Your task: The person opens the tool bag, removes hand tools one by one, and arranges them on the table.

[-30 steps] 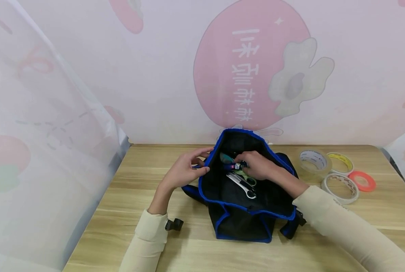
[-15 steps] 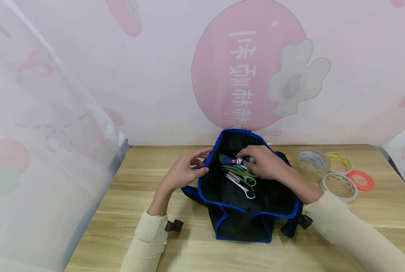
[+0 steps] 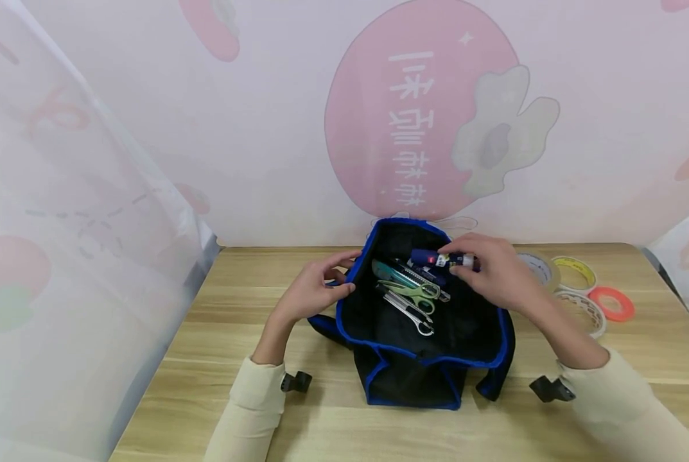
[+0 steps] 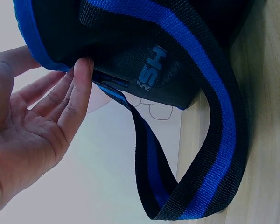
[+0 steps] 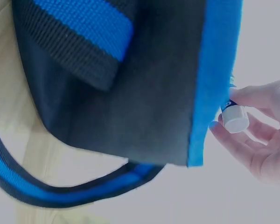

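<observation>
We see the right hand (image 3: pixel 491 269) grasping a dark blue tube (image 3: pixel 433 258) between thumb and fingers, holding it over the right side of the bag's (image 3: pixel 413 385) open mouth. The tube's white label bears print and a red patch, too small for us to read. The left hand (image 3: pixel 318 285) pinches the blue-edged rim on the opposite side.

Inside the bag lie green scissors (image 3: pixel 422 290) and a teal cutter (image 3: pixel 392 273), with a white ring-ended tool (image 3: pixel 406 313) just beside the scissors. The left wrist view shows us a black-and-blue strap (image 4: pixel 226 126) and, on the bag's side, the sideways letters S and H — smaller marks next to them stay unreadable.

On the table (image 3: pixel 194 385), right of the bag, we find tape: red (image 3: pixel 628 308), yellow-lined (image 3: pixel 589 272) and white (image 3: pixel 598 325) rolls — plus a clear one (image 3: pixel 553 273) partly behind the right hand. White characters run down the backdrop's pink shape (image 3: pixel 361 128).
</observation>
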`<state>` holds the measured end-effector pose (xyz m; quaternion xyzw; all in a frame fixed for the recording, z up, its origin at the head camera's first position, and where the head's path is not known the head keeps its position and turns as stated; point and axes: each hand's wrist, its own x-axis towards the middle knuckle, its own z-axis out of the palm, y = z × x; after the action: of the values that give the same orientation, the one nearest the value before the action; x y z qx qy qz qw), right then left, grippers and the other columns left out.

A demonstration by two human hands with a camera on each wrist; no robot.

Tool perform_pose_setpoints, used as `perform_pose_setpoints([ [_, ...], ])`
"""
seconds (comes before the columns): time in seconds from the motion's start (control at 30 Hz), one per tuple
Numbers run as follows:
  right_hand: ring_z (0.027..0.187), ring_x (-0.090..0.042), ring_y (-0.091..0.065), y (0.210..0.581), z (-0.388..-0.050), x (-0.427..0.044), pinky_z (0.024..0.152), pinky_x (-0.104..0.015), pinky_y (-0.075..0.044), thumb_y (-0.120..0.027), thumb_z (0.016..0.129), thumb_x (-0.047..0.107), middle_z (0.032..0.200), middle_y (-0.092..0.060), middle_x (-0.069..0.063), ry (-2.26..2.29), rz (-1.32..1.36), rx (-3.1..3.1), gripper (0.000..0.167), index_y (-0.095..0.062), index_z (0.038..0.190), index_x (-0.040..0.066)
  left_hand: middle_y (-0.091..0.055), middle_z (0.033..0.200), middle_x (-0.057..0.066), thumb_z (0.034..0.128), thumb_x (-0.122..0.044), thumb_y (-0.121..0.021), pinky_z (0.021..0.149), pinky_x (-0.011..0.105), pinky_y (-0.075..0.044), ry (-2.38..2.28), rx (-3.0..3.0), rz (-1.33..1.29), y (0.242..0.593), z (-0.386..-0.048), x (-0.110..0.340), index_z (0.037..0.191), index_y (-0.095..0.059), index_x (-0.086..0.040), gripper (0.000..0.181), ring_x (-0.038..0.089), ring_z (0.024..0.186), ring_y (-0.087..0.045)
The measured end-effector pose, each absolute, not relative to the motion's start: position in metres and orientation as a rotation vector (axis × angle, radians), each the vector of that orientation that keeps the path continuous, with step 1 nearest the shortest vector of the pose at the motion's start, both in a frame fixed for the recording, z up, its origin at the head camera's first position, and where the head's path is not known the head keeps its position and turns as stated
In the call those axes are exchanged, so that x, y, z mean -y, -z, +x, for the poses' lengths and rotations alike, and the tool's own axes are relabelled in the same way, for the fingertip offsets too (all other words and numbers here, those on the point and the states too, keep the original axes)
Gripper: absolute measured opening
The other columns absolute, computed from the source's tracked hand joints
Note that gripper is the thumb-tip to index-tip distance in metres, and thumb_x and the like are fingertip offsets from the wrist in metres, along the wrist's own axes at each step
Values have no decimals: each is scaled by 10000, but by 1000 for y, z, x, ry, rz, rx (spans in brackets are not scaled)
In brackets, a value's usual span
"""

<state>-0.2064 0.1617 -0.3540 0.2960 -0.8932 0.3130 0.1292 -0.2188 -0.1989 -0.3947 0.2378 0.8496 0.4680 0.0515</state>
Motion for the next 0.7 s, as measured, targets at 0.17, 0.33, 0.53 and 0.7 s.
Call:
perform_pose_setpoints([
  [0.17, 948, -178, -699, 350, -196, -187, 745, -182, -594, -824, 906, -22, 1167, -790, -82, -923, 736, 2542, 325, -804, 1202, 109, -685, 1389, 156, 981, -54, -745, 919, 429, -638, -1426, -2585, 726, 394, -220, 199, 1564, -569, -160, 618, 273, 1081, -754],
  [0.33, 991, -132, -688, 351, -188, -207, 766, -63, -517, -818, 927, 14, 1223, -773, -126, -973, 634, 2595, 329, -791, 1243, 101, -689, 1376, 156, 977, -54, -749, 893, 392, -640, -1424, -2596, 718, 393, -220, 200, 1563, -571, -156, 621, 267, 1074, -751],
  [0.53, 916, 126, -566, 358, -181, -224, 734, -40, -512, -798, 941, 1, 1204, -758, -163, -1041, 562, 2591, 328, -779, 1260, 72, -690, 1373, 154, 980, -56, -748, 876, 371, -640, -1422, -2599, 721, 393, -219, 201, 1562, -572, -155, 616, 259, 1072, -754],
  [0.7, 914, 137, -547, 361, -172, -239, 728, -25, -509, -779, 953, -4, 1224, -736, -178, -1074, 475, 2584, 336, -770, 1281, 69, -687, 1379, 156, 980, -55, -748, 899, 405, -640, -1427, -2595, 720, 393, -218, 200, 1561, -572, -159, 616, 264, 1073, -752],
])
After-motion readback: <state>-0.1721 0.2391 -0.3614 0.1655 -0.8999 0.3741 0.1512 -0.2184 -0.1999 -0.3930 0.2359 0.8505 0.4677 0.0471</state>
